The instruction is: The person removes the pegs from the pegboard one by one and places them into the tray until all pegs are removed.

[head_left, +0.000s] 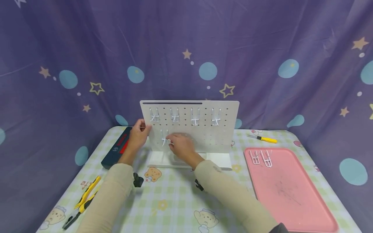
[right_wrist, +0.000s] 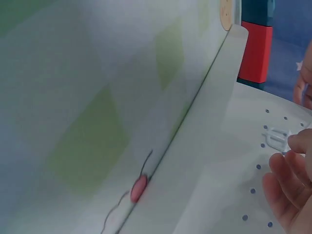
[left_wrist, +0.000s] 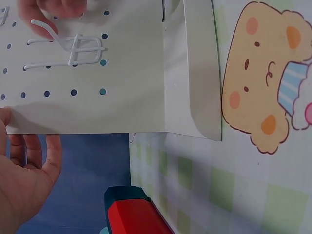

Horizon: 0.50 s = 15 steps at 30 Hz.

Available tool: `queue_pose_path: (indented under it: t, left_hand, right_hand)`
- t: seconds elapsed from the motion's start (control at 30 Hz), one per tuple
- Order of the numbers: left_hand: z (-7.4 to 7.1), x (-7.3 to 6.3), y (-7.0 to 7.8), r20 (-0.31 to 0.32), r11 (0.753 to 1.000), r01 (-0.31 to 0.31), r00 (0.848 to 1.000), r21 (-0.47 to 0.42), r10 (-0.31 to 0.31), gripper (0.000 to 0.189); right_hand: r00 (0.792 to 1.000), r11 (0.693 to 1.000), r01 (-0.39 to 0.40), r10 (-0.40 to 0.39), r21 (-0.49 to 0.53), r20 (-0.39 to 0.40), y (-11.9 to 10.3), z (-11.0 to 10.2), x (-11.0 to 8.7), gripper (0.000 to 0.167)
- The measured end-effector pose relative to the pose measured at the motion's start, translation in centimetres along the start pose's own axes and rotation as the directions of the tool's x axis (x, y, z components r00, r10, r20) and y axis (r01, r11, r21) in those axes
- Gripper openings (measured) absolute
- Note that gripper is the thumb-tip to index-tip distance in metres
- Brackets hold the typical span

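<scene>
A white pegboard (head_left: 204, 139) stands upright on its base, with a row of white wire hooks (head_left: 215, 120) along its upper holes. My left hand (head_left: 138, 136) grips the board's left edge, thumb on the front and fingers behind. One more white hook (left_wrist: 78, 48) sits in the holes below that row, near the left side. Beside this lower hook is my right hand (head_left: 183, 147). Its fingers (right_wrist: 287, 170) are loosely bent and apart, and the thumb is close to the hook or touching it. Nothing shows gripped between them.
On the right lies a pink tray (head_left: 309, 194) holding two loose white hooks (head_left: 265, 158). Behind it is a yellow-handled screwdriver (head_left: 266, 139). A dark green and red case (head_left: 118, 147) lies left of the board, with yellow-handled pliers (head_left: 83, 204) at front left.
</scene>
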<state>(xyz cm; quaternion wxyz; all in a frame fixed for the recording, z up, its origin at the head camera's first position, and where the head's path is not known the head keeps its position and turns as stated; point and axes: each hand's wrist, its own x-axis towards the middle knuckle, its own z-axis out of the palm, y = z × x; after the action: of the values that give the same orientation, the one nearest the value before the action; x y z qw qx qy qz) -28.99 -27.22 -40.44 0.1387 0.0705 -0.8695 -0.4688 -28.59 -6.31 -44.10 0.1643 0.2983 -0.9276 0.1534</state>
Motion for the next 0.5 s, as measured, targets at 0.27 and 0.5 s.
queue_pose_path:
  t: [0.27,0.5]
  left_hand:
    - [0.0,-0.1,0.2,0.011,1.000,0.018,1.000,0.003,-0.018,0.034]
    - [0.0,-0.1,0.1,-0.010,1.000,-0.002,1.000,0.021,0.003,0.033]
  right_hand:
    - [0.996,0.997,-0.078,0.077,0.029,0.036,-0.6,0.8,0.8,0.031]
    - [0.996,0.995,-0.090,0.091,0.050,-0.017,-1.1,1.0,0.8,0.021]
